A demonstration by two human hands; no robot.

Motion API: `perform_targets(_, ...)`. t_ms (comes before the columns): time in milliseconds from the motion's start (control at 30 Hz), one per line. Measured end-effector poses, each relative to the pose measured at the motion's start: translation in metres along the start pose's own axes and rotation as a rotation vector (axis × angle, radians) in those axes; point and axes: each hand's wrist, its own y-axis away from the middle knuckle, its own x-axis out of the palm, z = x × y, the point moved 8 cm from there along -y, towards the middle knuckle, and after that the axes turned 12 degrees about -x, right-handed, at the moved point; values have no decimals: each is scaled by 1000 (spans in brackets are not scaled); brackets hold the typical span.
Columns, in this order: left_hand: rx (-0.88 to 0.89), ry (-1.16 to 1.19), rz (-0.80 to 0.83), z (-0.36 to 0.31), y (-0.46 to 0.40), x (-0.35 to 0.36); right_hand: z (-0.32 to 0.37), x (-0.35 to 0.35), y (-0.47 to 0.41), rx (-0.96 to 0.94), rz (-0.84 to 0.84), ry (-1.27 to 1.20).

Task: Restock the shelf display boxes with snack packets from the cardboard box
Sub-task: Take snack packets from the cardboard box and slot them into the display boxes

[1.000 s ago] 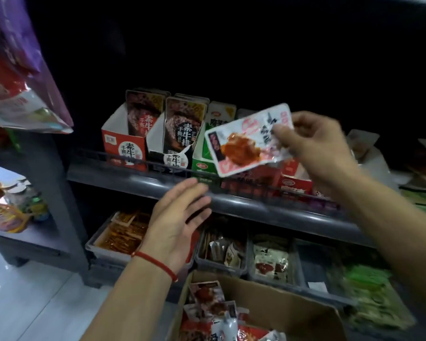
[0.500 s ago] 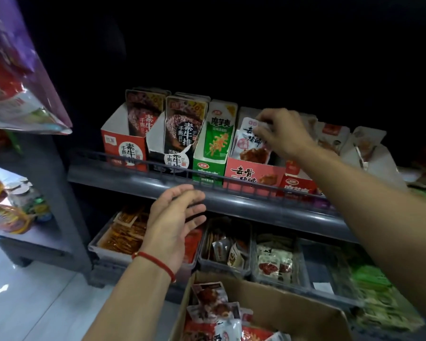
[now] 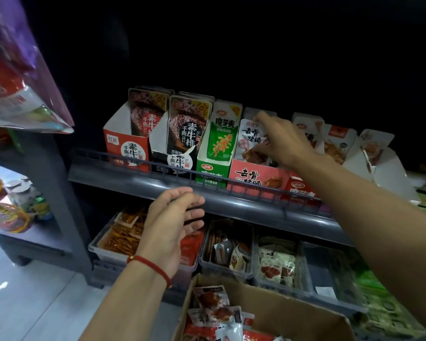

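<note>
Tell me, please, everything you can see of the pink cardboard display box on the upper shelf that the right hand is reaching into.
The pink cardboard display box stands upright on the grey upper shelf, behind its low wire rail, between a green display box and a red one. Its front bears dark characters and a picture of meat. White-and-pink packets stand upright inside, above its cut-down front. The right hand rests its fingers on the front packet.

your right hand [image 3: 284, 141] covers the right half of the white packet [image 3: 250, 137] in the pink display box [image 3: 256, 177], so you can't tell whether the fingers pinch it. the cardboard box [image 3: 293, 313] runs off the frame at 6 o'clock. at 9 o'clock the purple bag [image 3: 22, 70] is blurred and cut off. the green packets [image 3: 389, 308] at 4 o'clock are smeared.
</note>
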Motion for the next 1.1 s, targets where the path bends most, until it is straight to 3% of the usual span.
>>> perform_targets(500,2,-13,-6,1,-4,-2,-8,-6,7,44,-128,129)
perform_targets(767,4,-17,-5,3,-5,2,-8,1,-3,24,-83,206)
perform_targets(1100,3,-19,-5,2,-6,2,-15,4,0,58,-70,85)
